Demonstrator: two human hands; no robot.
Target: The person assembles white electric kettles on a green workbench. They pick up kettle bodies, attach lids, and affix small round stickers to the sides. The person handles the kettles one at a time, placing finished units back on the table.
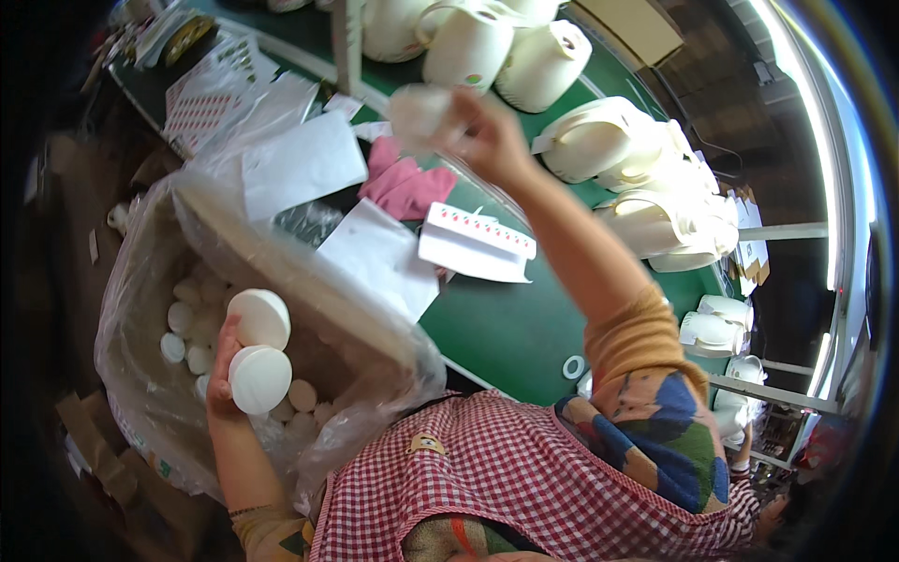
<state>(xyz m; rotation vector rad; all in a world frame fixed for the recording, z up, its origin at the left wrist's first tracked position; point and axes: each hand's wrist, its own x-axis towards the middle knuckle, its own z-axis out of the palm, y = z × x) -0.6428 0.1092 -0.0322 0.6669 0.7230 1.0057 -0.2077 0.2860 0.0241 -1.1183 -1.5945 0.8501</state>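
Note:
My left hand is closed around two white round lids, held one above the other over a large carton lined with clear plastic. More lids of the same kind lie loose inside the carton. Stretched out across the table, my right hand grips a whitish round lid, smeared by motion. Just beyond that hand stand several cream kettle-shaped housings with handles. A pink cloth lies below the right hand.
White paper sheets and a sheet of red stickers lie on the green table. A metal post rises at the back. More cream housings stand to the right. A roll of tape sits nearer me. Another person is at far right.

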